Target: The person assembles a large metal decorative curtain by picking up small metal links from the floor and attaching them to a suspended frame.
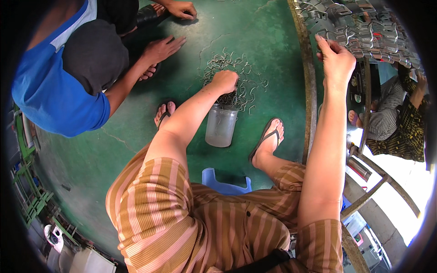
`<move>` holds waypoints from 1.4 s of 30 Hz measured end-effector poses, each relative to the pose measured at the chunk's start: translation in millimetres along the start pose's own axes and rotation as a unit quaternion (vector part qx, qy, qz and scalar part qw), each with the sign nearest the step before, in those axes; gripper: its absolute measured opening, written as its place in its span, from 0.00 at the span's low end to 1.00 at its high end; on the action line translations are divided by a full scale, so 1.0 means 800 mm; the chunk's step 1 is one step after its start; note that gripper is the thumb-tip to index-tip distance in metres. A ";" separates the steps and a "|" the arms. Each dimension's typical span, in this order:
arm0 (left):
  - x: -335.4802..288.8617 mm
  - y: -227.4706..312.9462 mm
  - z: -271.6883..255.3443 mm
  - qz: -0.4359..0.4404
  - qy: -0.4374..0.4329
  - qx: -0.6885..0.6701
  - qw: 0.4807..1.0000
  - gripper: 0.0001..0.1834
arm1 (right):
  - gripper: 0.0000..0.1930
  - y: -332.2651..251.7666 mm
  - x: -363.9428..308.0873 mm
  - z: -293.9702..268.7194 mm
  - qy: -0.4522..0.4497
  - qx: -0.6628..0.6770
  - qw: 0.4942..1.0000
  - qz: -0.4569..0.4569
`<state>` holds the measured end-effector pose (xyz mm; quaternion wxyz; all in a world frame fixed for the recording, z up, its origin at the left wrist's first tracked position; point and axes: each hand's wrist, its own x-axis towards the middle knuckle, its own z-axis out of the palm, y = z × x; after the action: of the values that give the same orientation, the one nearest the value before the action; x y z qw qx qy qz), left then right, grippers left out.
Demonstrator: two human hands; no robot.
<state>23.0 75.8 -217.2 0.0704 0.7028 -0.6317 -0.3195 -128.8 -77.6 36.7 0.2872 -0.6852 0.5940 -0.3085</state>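
Observation:
My left hand (pixel 225 82) is curled at a pile of bent metal wire hooks (pixel 248 84) on the floor. Its fingers are mostly hidden, so what they grip does not show. Just below it is a clear plastic bucket (pixel 221 127), with dark hooks at its mouth. Raised on the right, my right hand (pixel 338 61) has thumb and forefinger pinched together. Anything between them is too small to make out. Close to its fingertips hang rows of shiny metal plates (pixel 359 34), beyond a wooden rail (pixel 309 86).
A person in a blue shirt (pixel 59 107) and dark cap crouches at the left, a hand (pixel 161 49) reaching toward the pile. A blue plastic stool (pixel 225 185) lies below the bucket. Wooden frame bars (pixel 387 177) and another person (pixel 400 123) are at the right.

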 end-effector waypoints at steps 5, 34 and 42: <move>-0.015 0.016 0.000 0.062 -0.464 -0.123 0.875 0.36 | 0.13 0.002 0.002 -0.002 -0.002 -0.011 1.000 -0.007; -0.008 0.206 0.006 0.367 0.198 0.133 0.899 0.06 | 0.15 0.003 0.001 0.000 0.012 0.078 0.997 0.018; -0.022 0.034 0.020 0.250 -0.061 0.157 0.953 0.06 | 0.17 0.002 0.000 -0.003 0.005 0.051 0.999 0.006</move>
<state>-8.8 92.1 -209.5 -0.0020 0.5040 -0.8325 -0.2302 -131.7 -77.6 36.9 0.3203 -0.6646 0.5829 -0.3405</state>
